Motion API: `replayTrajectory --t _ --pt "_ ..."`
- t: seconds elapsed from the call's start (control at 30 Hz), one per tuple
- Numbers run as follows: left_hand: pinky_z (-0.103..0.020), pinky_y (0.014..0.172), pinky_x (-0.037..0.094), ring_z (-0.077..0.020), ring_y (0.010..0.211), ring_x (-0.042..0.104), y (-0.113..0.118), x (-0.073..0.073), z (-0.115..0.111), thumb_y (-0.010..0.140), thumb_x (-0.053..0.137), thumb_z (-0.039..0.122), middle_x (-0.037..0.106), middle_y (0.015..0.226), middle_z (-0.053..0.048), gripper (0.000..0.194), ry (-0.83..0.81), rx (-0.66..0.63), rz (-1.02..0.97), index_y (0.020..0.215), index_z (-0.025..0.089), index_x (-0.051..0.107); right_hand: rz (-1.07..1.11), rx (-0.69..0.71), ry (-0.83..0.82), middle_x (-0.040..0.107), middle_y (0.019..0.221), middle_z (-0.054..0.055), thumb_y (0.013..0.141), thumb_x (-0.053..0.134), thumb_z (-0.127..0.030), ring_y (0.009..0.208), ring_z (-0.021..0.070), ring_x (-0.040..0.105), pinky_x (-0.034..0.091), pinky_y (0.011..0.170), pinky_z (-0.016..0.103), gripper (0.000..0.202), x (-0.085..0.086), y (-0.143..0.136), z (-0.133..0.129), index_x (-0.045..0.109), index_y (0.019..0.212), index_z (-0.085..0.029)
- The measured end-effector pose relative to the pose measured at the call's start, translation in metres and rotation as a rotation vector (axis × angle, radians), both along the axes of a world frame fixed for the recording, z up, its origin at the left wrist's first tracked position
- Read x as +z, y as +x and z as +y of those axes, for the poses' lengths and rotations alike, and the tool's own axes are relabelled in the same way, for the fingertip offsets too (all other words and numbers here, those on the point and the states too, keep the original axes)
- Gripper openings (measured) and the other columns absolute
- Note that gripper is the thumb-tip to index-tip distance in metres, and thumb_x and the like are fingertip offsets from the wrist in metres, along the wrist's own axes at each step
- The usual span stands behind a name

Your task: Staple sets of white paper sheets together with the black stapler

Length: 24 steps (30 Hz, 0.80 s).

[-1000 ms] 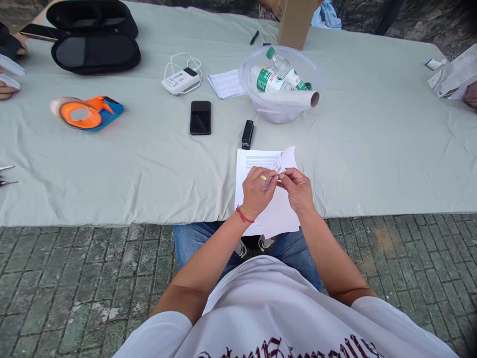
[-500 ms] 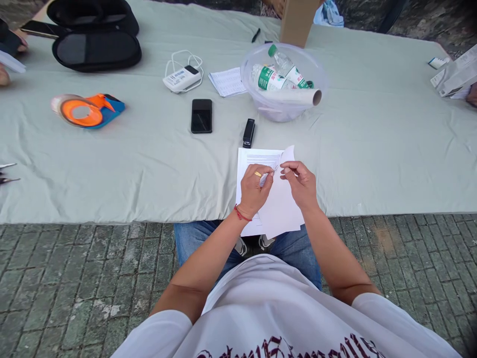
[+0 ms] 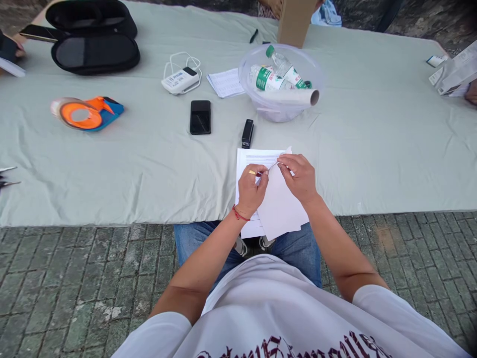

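Observation:
Sheets of paper [image 3: 281, 209] lie at the table's front edge and overhang it toward my lap. Printed lines show on the sheet at the left, while the upper sheet looks blank. My left hand [image 3: 254, 186], with a ring and a red wrist string, pinches the upper sheet near its top. Close beside it, my right hand [image 3: 297, 175] has thumb and fingers closed on the same sheet's top edge, which is bent up between the hands. A black stapler [image 3: 247, 133] rests just beyond the papers. Left of the stapler is a black phone [image 3: 200, 117].
A clear plastic tub [image 3: 257, 107] holds bottles and a cardboard-cored roll. Behind stands a brown box [image 3: 294, 22]. Leftward are a white corded device [image 3: 181, 80], an orange-and-blue tape dispenser [image 3: 87, 113] and an open black case [image 3: 95, 52]. Other people's hands show at the table's edges.
My right hand has moved slightly up and left, its fingers now closed on the sheet's top edge. The raised paper corner has folded down lower. My left hand stays nearly in place.

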<state>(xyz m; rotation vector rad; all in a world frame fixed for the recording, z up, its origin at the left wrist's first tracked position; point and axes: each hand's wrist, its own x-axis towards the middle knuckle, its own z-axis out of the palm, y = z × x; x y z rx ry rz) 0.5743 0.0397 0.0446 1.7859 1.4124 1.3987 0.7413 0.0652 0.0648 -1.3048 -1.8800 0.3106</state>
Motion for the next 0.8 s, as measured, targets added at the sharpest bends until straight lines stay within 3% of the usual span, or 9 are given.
replayTrajectory --t 0.23,0.4,0.63,0.8 --pt "-0.031 0.08 0.053 -0.0155 0.086 0.062 -0.002 -0.002 0.001 0.098 0.05 0.027 0.065 0.093 -0.004 0.011 -0.02 0.035 -0.025 0.096 0.022 0.06 -0.06 -0.041 0.027 0.074 0.1 0.004 0.099 0.051 -0.039 0.095 0.0236 0.063 0.052 0.085 0.04 0.025 -0.003 0.002 0.002 0.073 0.095 -0.028" --pt "-0.032 0.08 0.052 -0.016 0.087 0.061 -0.007 -0.003 0.002 0.099 0.049 0.029 0.065 0.092 -0.005 0.014 0.002 0.052 0.003 0.095 0.022 0.06 -0.118 0.071 0.043 0.073 0.096 0.003 0.097 0.052 -0.036 0.095 0.0255 0.057 0.046 0.088 0.045 0.021 0.006 0.006 -0.004 0.071 0.091 -0.028" --pt "-0.034 0.081 0.05 -0.0189 0.09 0.061 -0.009 -0.01 0.002 0.098 0.052 0.026 0.066 0.09 -0.006 0.011 0.167 0.005 0.099 0.093 0.022 0.061 -0.239 0.136 -0.012 0.073 0.092 0.003 0.096 0.058 -0.042 0.094 0.0252 0.055 0.04 0.087 0.044 0.02 0.012 0.006 -0.007 0.071 0.095 -0.027" --pt "-0.036 0.083 0.051 -0.0195 0.091 0.061 -0.007 -0.005 -0.007 0.097 0.052 0.031 0.067 0.092 -0.007 0.015 0.107 -0.063 0.077 0.092 0.022 0.062 -0.308 0.095 0.002 0.073 0.091 0.003 0.1 0.052 -0.034 0.093 0.0241 0.052 0.036 0.085 0.042 0.022 0.009 0.0 -0.008 0.074 0.096 -0.029"
